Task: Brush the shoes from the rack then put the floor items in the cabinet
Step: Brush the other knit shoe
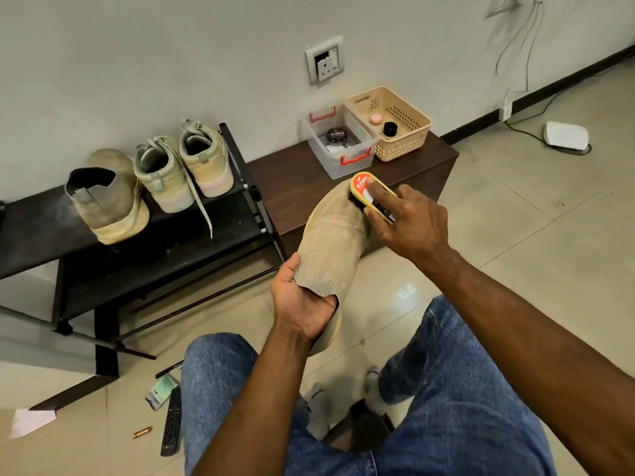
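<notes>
A person's left hand (302,304) is gripping a beige knit slip-on shoe (335,242) at its heel opening, with the fingers tucked inside the collar and the thumb lying along the outside, holding it up in the air above their denim-clad knees with the toe pointing away. The shoe's upper is looking soft and woven, with a finer mesh panel near the toe and a pale yellowish sole edge showing. At the toe end, beyond the left hand's grip, the right hand (409,221) is clasping a yellow shoe brush (372,195) with a red label, its index finger lying along the top, and is pressing the dark bristles against the shoe's toe. To the left of the held shoe, a black shoe rack (161,249) is carrying a matching worn beige shoe (108,197) and a pair of pale high-top sneakers (184,166), heels facing out. Just beyond the brush, a dark wooden cabinet (292,176) is supporting a clear plastic box (340,146) with red handles and a beige basket (391,121). On the tiled floor below the left hand, a black remote control (171,424), a black pen (168,369), a small green packet (161,391) and a small copper-coloured cylinder (142,432) are lying near the person's left knee.
</notes>
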